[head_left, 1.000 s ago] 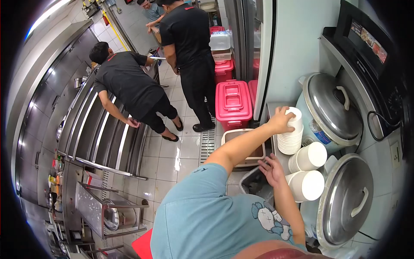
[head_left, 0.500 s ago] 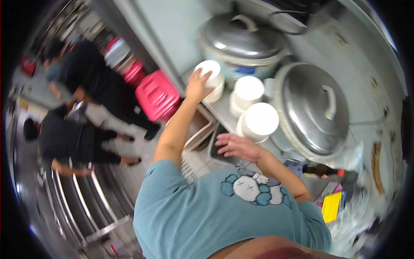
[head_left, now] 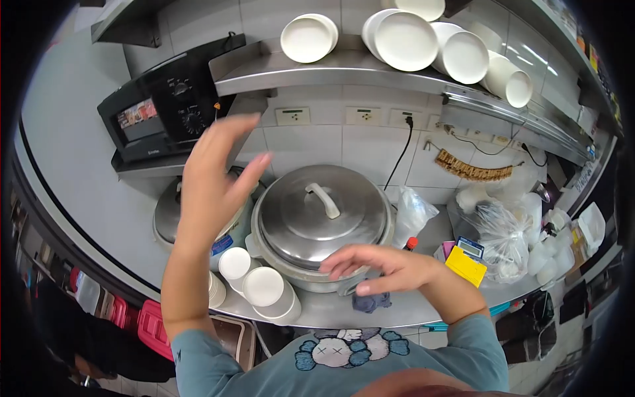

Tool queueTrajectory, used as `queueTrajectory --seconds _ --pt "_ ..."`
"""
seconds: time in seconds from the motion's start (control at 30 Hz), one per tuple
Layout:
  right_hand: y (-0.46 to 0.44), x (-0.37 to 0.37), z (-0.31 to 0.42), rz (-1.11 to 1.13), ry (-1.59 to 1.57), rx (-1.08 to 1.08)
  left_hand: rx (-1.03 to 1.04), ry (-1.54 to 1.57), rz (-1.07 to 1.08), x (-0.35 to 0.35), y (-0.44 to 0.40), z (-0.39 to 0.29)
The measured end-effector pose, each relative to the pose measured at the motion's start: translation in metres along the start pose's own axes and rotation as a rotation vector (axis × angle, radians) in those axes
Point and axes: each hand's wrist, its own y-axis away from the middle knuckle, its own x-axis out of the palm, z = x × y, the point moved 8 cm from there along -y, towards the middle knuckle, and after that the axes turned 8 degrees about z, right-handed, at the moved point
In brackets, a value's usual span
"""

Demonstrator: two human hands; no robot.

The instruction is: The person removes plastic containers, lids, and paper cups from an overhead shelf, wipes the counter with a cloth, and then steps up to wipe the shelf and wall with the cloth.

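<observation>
So you're standing at a steel desk (head_left: 321, 317), and the big lidded pot (head_left: 291, 198) is sitting right in front of you, its pale handle (head_left: 323, 200) sticking up from the lid. Your left hand (head_left: 218, 169) is hanging in the air on the pot's left side, the grip spreading wide with the thumb well away from the fingers and nothing in it. Your right hand (head_left: 383, 268) is hovering over the pot's front right edge, fingers bending loosely, thumb apart, that grip holding nothing either; I can't tell if it's touching the rim. The stacks of white cups (head_left: 263, 286) are standing just at the pot's front left, and a second pot (head_left: 167, 210) is peeking out left of it, mostly hiding behind your left arm. A black microwave (head_left: 142, 122) is sitting up and to the left of the big pot, while white bowls (head_left: 407, 41) are resting on the shelf (head_left: 337, 63) above and behind it. On the pot's right, a clear plastic bag (head_left: 413, 215) is slumping close by, with a yellow item (head_left: 465, 266) lying further right.
</observation>
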Motion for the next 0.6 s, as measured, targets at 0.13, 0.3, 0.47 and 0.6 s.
queueTrajectory --seconds 0.13,0.3,0.47,0.6 --pt "0.047 -0.012 0.031 -0.178 0.026 0.013 0.100 -0.220 -0.219 0.034 -0.104 -0.012" --pt "0.102 -0.004 0.027 -0.292 -0.007 -0.024 -0.235 -0.498 -0.163 0.095 -0.193 0.046" --pt "0.153 -0.011 0.011 -0.479 -0.133 -0.061 -0.315 -0.288 -0.206 0.094 -0.177 0.072" --pt "0.169 -0.025 -0.003 -0.529 -0.152 -0.061 -0.211 -0.132 -0.472 0.062 -0.143 0.056"
